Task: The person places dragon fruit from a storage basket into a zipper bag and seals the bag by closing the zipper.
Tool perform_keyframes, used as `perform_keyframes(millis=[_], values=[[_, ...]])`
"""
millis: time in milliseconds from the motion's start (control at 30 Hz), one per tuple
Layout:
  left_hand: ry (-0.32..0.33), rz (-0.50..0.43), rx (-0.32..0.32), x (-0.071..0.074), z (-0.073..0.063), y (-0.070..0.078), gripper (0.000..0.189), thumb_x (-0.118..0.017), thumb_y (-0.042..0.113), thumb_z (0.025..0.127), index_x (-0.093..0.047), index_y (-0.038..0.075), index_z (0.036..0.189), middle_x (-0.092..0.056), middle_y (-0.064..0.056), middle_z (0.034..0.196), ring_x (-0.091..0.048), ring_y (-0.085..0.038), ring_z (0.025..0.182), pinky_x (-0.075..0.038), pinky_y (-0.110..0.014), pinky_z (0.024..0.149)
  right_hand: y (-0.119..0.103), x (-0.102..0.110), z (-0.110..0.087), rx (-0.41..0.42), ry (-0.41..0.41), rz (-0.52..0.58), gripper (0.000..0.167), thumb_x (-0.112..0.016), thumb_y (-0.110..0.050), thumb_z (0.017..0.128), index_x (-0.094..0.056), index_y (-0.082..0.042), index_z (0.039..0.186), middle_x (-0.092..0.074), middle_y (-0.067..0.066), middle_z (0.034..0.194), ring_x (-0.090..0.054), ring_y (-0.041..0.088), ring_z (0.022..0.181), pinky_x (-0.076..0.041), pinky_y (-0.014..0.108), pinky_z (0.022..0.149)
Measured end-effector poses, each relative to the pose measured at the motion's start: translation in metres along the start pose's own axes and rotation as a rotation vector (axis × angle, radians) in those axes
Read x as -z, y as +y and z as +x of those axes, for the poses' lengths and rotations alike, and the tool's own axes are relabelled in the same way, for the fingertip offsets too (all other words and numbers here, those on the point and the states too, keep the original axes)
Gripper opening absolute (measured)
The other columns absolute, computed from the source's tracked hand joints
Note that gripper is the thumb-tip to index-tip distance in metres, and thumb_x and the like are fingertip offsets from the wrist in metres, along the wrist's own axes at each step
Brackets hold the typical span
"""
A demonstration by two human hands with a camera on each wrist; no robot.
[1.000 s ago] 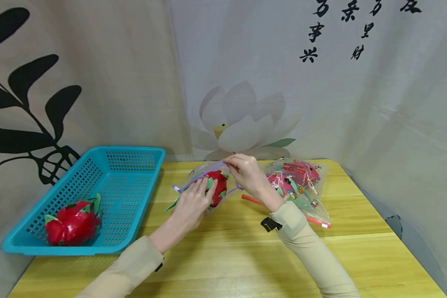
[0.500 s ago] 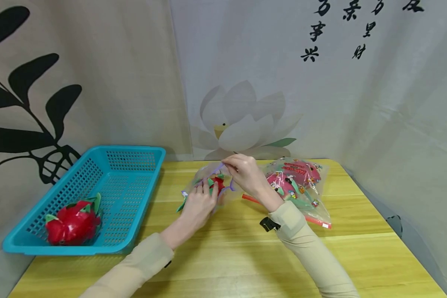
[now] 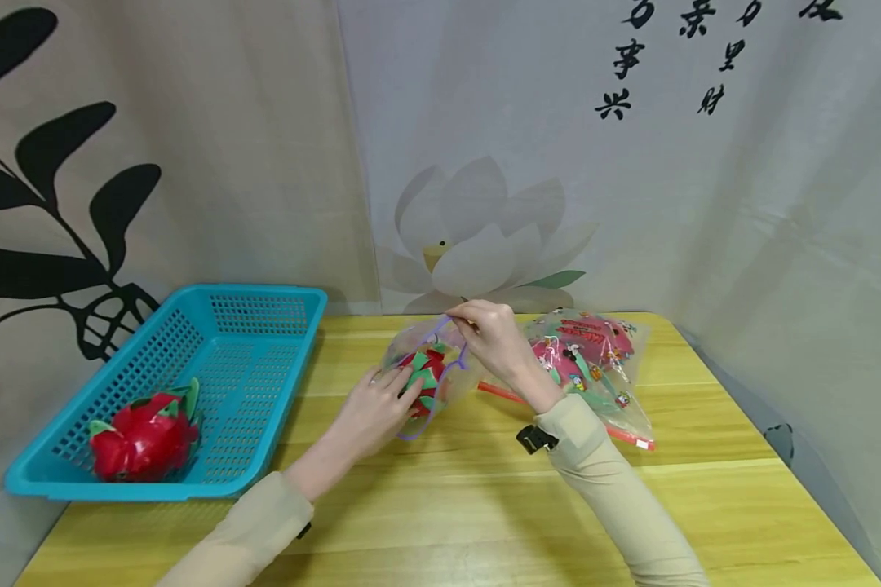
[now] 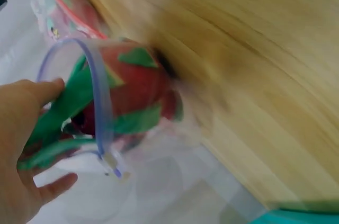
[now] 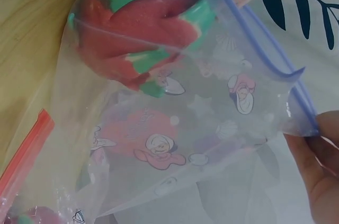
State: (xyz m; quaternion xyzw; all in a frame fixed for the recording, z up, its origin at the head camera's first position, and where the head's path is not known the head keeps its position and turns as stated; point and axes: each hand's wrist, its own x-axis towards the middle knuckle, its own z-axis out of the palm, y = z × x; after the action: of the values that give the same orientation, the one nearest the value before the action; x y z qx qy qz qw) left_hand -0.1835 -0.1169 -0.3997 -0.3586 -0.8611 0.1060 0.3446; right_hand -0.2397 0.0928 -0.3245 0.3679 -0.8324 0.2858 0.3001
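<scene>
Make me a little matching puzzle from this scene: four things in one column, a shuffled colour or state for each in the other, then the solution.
1. Basket
2. Rightmost bag
3. Right hand
4. Left hand

A. Pinches the rim of the purple-edged bag
B. Touches the green leaves of a red fruit
C. Turquoise
D. Has a red strip

Pairs: 1-C; 2-D; 3-A; 4-B

On the table [image 3: 440,522], a basket [image 3: 257,371] with fruit [image 3: 143,440] inside sits left, a bag [image 3: 595,355] right, a second bag [image 3: 453,383] between.
</scene>
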Motion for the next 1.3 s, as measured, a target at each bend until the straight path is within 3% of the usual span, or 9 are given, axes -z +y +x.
perform_keyframes(millis=[100, 400, 500, 600, 767, 867, 1000, 1133, 1300], values=[[0.05, -0.015, -0.006, -0.004, -0.007, -0.003, 0.049, -0.077, 0.043, 0.075, -0.066, 0.014, 0.113, -0.068, -0.01, 0.115, -0.069, -0.024, 0.098, -0.056, -0.041, 0.082, 0.0, 0.001, 0.0, -0.009, -0.009, 0.006, 0.014, -0.061, 0.002, 0.088, -0.073, 0.003, 0.095, -0.073, 0.014, 0.091, -0.071, 0.022, 0.077, -0.058, 0.027, 0.065], [0.155, -0.013, -0.046, -0.01, -0.014, -0.003, 0.048, -0.08, 0.039, 0.071, -0.066, 0.012, 0.108, -0.07, -0.011, 0.112, -0.069, -0.023, 0.098, -0.057, -0.037, 0.079, 0.001, 0.0, 0.0, -0.008, -0.012, 0.017, 0.014, -0.062, 0.003, 0.087, -0.073, 0.004, 0.095, -0.073, 0.015, 0.092, -0.071, 0.022, 0.077, -0.058, 0.026, 0.065], [0.14, -0.053, -0.077, -0.008, -0.016, -0.002, 0.039, -0.08, 0.025, 0.072, -0.062, 0.013, 0.105, -0.068, -0.012, 0.116, -0.067, -0.025, 0.103, -0.057, -0.039, 0.081, 0.002, 0.0, -0.001, -0.003, -0.002, 0.022, 0.013, -0.062, 0.003, 0.087, -0.073, 0.004, 0.094, -0.073, 0.015, 0.091, -0.071, 0.023, 0.077, -0.058, 0.027, 0.066], [0.086, -0.091, -0.127, -0.005, -0.02, -0.003, 0.04, -0.081, 0.013, 0.07, -0.06, 0.018, 0.104, -0.063, -0.013, 0.124, -0.063, -0.027, 0.111, -0.055, -0.042, 0.086, 0.003, 0.001, -0.001, -0.002, 0.011, 0.026, 0.013, -0.062, 0.003, 0.087, -0.073, 0.005, 0.093, -0.073, 0.016, 0.09, -0.071, 0.023, 0.076, -0.058, 0.027, 0.066], [0.018, -0.093, -0.179, -0.003, -0.026, -0.006, 0.047, -0.085, 0.014, 0.066, -0.063, 0.023, 0.106, -0.057, -0.014, 0.133, -0.058, -0.028, 0.119, -0.053, -0.045, 0.091, 0.005, 0.001, -0.002, -0.005, 0.011, 0.025, 0.012, -0.062, 0.002, 0.087, -0.073, 0.005, 0.093, -0.073, 0.016, 0.09, -0.071, 0.023, 0.075, -0.058, 0.028, 0.065], [0.041, -0.102, -0.166, -0.005, -0.029, -0.007, 0.048, -0.085, 0.015, 0.066, -0.062, 0.02, 0.109, -0.058, -0.013, 0.132, -0.058, -0.028, 0.118, -0.053, -0.044, 0.09, 0.005, 0.001, -0.001, -0.013, 0.001, 0.024, 0.013, -0.062, 0.002, 0.087, -0.073, 0.005, 0.094, -0.073, 0.016, 0.09, -0.071, 0.023, 0.075, -0.058, 0.027, 0.065], [0.101, -0.117, -0.1, -0.007, -0.03, -0.005, 0.048, -0.084, 0.015, 0.067, -0.062, 0.015, 0.109, -0.061, -0.013, 0.128, -0.061, -0.026, 0.114, -0.054, -0.044, 0.086, 0.004, 0.001, 0.0, -0.019, -0.003, 0.025, 0.013, -0.062, 0.002, 0.087, -0.073, 0.004, 0.094, -0.073, 0.016, 0.09, -0.071, 0.023, 0.076, -0.058, 0.027, 0.066], [0.103, -0.113, -0.05, -0.008, -0.03, -0.004, 0.044, -0.083, 0.014, 0.069, -0.063, 0.015, 0.108, -0.062, -0.013, 0.127, -0.062, -0.026, 0.112, -0.055, -0.044, 0.084, 0.003, 0.001, 0.001, -0.021, -0.002, 0.028, 0.013, -0.062, 0.003, 0.087, -0.073, 0.005, 0.094, -0.073, 0.016, 0.091, -0.071, 0.024, 0.077, -0.058, 0.028, 0.066], [0.074, -0.064, -0.048, -0.007, -0.026, -0.002, 0.042, -0.082, 0.004, 0.067, -0.069, 0.014, 0.106, -0.064, -0.016, 0.122, -0.065, -0.027, 0.105, -0.058, -0.036, 0.077, 0.001, 0.001, 0.001, -0.02, -0.007, 0.033, 0.013, -0.062, 0.003, 0.087, -0.073, 0.004, 0.094, -0.073, 0.016, 0.091, -0.071, 0.023, 0.077, -0.058, 0.027, 0.066]])
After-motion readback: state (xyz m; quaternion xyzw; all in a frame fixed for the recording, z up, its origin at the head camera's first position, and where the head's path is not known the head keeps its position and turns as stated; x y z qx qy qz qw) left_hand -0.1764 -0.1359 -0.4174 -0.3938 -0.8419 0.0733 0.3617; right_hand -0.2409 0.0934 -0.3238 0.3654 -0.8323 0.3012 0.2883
